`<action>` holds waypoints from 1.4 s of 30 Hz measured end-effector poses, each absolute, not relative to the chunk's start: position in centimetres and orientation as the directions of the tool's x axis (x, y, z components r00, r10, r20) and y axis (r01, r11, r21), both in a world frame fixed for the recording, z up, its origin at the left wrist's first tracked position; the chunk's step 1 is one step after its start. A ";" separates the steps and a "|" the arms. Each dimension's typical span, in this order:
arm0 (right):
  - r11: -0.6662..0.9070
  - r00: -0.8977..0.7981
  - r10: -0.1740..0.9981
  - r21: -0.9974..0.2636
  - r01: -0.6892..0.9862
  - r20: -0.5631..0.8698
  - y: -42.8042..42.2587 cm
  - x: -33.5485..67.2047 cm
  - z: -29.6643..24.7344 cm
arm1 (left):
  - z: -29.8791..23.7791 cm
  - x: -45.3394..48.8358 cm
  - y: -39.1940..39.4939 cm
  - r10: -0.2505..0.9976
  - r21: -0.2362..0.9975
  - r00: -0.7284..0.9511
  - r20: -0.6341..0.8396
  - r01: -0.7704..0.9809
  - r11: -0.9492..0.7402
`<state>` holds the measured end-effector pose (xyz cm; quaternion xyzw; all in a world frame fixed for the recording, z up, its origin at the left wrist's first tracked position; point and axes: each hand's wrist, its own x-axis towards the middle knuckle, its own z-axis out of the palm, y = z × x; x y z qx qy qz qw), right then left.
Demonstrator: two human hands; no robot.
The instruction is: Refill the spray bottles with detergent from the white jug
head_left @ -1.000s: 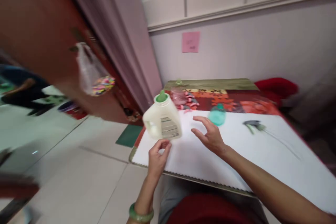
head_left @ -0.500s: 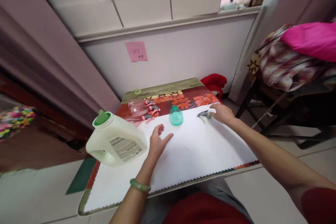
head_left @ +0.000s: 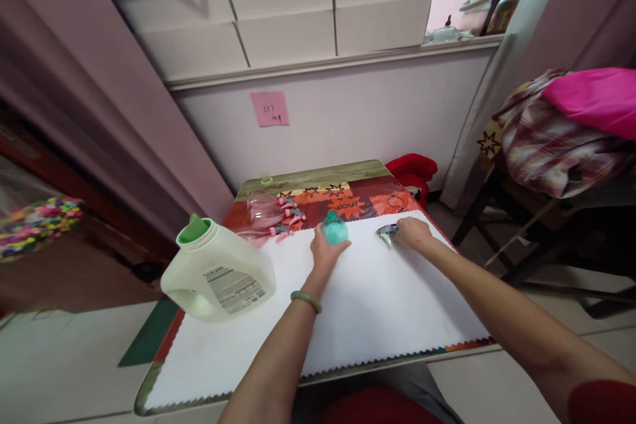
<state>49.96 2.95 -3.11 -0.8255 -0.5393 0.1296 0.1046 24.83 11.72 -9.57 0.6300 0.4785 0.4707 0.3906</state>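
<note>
A small translucent green bottle (head_left: 335,230) stands upright on the white cloth (head_left: 368,298). My left hand (head_left: 325,253), with a jade-green bangle on its wrist, is closed around the bottle's lower part, thumb at the right and fingers at the left. To the right, the fingers of my right hand (head_left: 415,233) are closed on a grey and pale green trigger spray head (head_left: 386,231), lying low over the cloth. Its far end is hidden by the fingers.
At the left stands a large pale jug (head_left: 238,278) with a green spout. Behind it lie clear pink spray bottles (head_left: 263,212) with pink and grey triggers. A green cap (head_left: 267,180) sits at the table's back edge. Clothes (head_left: 561,139) are piled at the right.
My left hand has moved right and forward from beside the bottle and closed around it. My right hand has closed on the spray head. The camera view has shifted slightly.
</note>
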 end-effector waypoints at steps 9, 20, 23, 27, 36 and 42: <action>0.311 0.385 0.864 -0.945 0.100 0.325 2.2 48.1 7.2 | -6.8 23.3 7.9 0.993 0.964 0.048 0.104 0.239 -0.113; 0.589 0.451 0.723 -0.808 -0.006 0.524 2.8 41.4 15.2 | -2.0 18.4 0.8 0.980 0.972 0.162 0.116 -0.222 -0.078; 0.584 0.404 0.733 -0.811 0.036 0.547 3.1 40.8 15.4 | -1.6 17.6 0.6 0.975 0.971 0.160 0.152 -0.209 -0.117; 0.570 0.347 0.759 -0.820 0.055 0.551 3.2 39.6 15.4 | -1.2 16.8 0.3 0.976 0.973 0.170 0.138 -0.206 -0.102; 0.395 0.167 0.908 -0.918 -0.043 0.383 2.2 34.1 11.2 | 0.2 15.7 -0.9 0.975 0.893 0.221 -0.009 -0.438 0.108; 0.226 0.101 0.973 -0.938 -0.262 0.206 2.2 31.8 8.9 | 0.6 15.9 -1.5 0.967 0.778 0.222 -0.123 -0.584 0.232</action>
